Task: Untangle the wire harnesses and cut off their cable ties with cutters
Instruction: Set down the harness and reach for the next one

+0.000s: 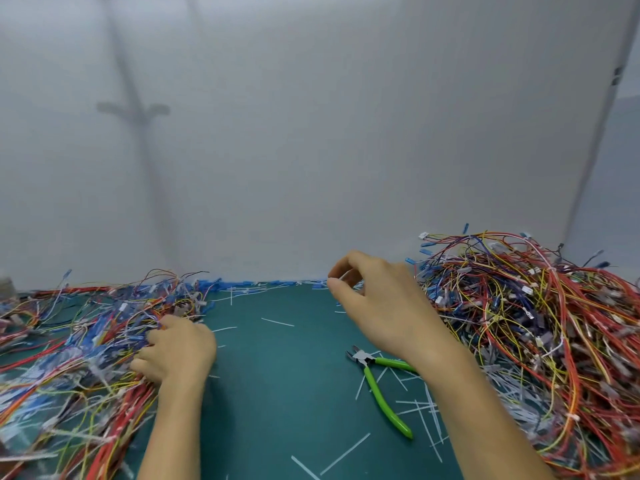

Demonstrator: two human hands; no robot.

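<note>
Left hand [176, 351]: palm down at the edge of the left wire heap [79, 344], fingers buried among the strands; whether they are clenched on a bundle or only pressing I cannot tell.
Right hand [377, 306]: raised above the desk, thumb and forefinger pinched on a thin pale sliver, most likely a clipped cable-tie piece [344, 277]; too small to be sure.
Cutters [381, 386]: green-handled, lying on the green desk mat [277, 375] just beside the right wrist, jaws slightly apart and pointing up-left, in neither hand.
Right wire heap [533, 327]: taller, densely knotted, white ties and connectors showing all through it, close to the right forearm.
Tie offcuts [346, 452]: white strips scattered across the mat, thickest near the cutters.
Risk, snagging: pulling one harness from either heap will likely drag its neighbours, since connectors and ties hook into the loops; a hard tug could strain a terminal.
Risk, cutters: the forearm hangs directly over the handles, so lowering the arm could knock the tool or meet the blade tips.
Risk, wrong cut: ties sit tight among thin wires, so a hurried snip may nick insulation.
Risk, litter: loose offcuts may get swept back into the heaps and be mistaken for uncut ties.
</note>
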